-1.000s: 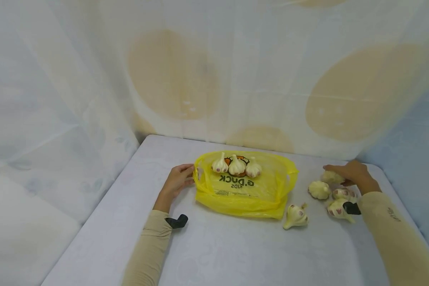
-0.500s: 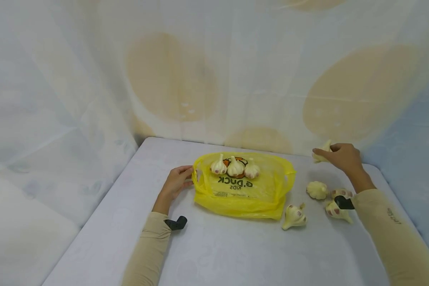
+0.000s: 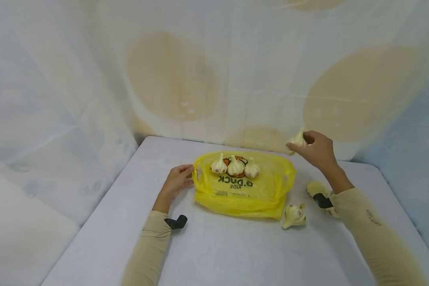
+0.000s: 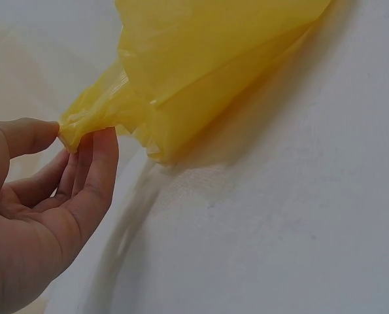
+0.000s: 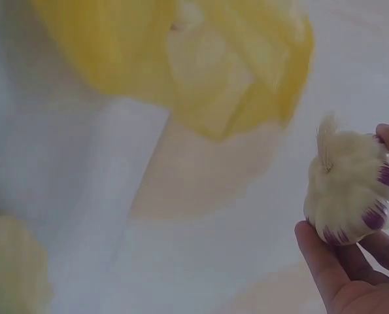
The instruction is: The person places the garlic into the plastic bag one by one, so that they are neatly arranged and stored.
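My left hand [image 3: 175, 182] pinches the left handle of a yellow plastic bag [image 3: 236, 208] between thumb and fingers. The left wrist view shows this handle [image 4: 89, 118] bunched at the fingertips. Three whitish garlic bulbs [image 3: 235, 167] stand in a row within the bag's outline, stems up; whether they are inside it I cannot tell. Beyond the bag's back right corner, my right hand [image 3: 319, 150] holds another garlic bulb [image 3: 299, 139] in the air. In the right wrist view, purple streaks mark this bulb [image 5: 348, 186], with thumb and fingers on opposite sides.
One loose garlic bulb [image 3: 294, 216] lies off the bag's front right corner. Further right, more bulbs [image 3: 316, 188] are partly hidden by the right sleeve and a black wrist mount [image 3: 323, 200]. A patterned curtain [image 3: 257, 79] hangs behind the white table [image 3: 236, 254].
My right hand has lifted a garlic bulb from the group at the right and carried it up and left toward the bag. The left hand stays at the bag's handle.
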`<state>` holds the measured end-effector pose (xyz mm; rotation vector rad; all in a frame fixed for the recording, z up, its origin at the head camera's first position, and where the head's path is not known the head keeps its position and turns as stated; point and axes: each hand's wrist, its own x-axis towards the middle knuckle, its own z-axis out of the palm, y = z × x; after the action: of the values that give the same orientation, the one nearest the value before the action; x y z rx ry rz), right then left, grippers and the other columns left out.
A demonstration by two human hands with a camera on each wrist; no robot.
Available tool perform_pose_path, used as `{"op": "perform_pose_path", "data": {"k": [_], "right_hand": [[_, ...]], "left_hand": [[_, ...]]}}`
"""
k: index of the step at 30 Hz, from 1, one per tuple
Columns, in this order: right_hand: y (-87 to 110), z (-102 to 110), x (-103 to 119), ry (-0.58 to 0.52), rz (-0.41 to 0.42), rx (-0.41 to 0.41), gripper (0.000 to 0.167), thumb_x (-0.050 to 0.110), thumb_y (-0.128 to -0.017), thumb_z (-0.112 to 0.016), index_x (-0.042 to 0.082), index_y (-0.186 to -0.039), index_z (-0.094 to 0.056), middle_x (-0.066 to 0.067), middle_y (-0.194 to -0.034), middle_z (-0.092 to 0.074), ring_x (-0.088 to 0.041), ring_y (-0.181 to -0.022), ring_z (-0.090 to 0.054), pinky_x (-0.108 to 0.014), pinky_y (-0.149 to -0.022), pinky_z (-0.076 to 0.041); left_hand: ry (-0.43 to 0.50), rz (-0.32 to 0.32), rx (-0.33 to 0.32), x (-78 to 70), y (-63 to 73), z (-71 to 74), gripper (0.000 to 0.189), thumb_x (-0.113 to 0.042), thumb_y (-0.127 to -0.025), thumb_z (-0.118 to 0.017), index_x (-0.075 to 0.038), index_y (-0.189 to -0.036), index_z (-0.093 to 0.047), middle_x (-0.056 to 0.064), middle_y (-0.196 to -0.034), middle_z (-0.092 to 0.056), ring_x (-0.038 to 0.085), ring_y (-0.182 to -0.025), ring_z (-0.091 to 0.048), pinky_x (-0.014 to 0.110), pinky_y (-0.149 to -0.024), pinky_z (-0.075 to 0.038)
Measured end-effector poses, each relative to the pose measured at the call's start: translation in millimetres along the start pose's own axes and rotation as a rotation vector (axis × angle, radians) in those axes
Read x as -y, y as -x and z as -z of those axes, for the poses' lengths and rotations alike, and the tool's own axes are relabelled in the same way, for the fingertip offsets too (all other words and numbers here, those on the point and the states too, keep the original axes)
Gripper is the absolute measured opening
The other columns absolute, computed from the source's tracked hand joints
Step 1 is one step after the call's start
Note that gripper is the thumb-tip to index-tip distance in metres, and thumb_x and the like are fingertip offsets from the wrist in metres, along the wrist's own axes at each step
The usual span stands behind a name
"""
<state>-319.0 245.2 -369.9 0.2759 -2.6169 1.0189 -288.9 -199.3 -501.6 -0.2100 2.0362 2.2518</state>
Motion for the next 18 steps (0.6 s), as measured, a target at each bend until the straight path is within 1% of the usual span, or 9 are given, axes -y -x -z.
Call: {"op": "perform_pose_path", "data": {"k": [5,11,15,18], "right_hand": [[-3.0,-18.4,18.5,-0.037,0.043,0.040,0.065,0.051,-0.082,-0.075,0.002,-0.122,-0.061,-0.016,-0.117,-0.061,-0.033,-0.108,-0.052,-0.053,-0.086,-0.047],[-0.7,-39.6,35.7,-0.087,0.079,0.062,0.065,0.047,-0.081,-0.077,0.002,-0.124,-0.060,-0.016,-0.118,-0.062,-0.032,-0.106,-0.055,-0.050,-0.082,-0.052],[2.2,-52.8,43.6,-0.117,0.108,0.066,0.066,0.042,-0.080,-0.080,0.001,-0.126,-0.059,-0.015,-0.120,-0.062,-0.033,-0.106,-0.057,-0.048,-0.083,-0.053],[4.8,-60.8,45.2,-0.128,0.126,0.089,0.069,0.040,-0.079,-0.080,-0.001,-0.129,-0.057,-0.016,-0.121,-0.060,-0.033,-0.107,-0.057,-0.048,-0.085,-0.053]], "left_hand": [[-0.018,-0.001,-0.005,-0.6,0.2,-0.8,0.038,-0.023,-0.100,-0.059,-0.003,-0.132,-0.056,0.013,-0.126,-0.057,0.026,-0.112,-0.058,0.036,-0.086,-0.055],[-0.025,0.006,-0.015,-1.8,2.0,-2.6,0.036,-0.022,-0.100,-0.058,-0.003,-0.131,-0.057,0.013,-0.126,-0.057,0.026,-0.112,-0.057,0.036,-0.087,-0.055],[-0.018,0.003,-0.018,-2.9,1.6,-3.3,0.037,-0.023,-0.100,-0.059,-0.004,-0.132,-0.057,0.013,-0.126,-0.057,0.026,-0.112,-0.057,0.036,-0.087,-0.055],[-0.007,0.004,-0.020,-3.7,1.6,-5.0,0.037,-0.023,-0.099,-0.060,-0.004,-0.131,-0.057,0.013,-0.125,-0.058,0.026,-0.112,-0.057,0.036,-0.087,-0.055]]}}
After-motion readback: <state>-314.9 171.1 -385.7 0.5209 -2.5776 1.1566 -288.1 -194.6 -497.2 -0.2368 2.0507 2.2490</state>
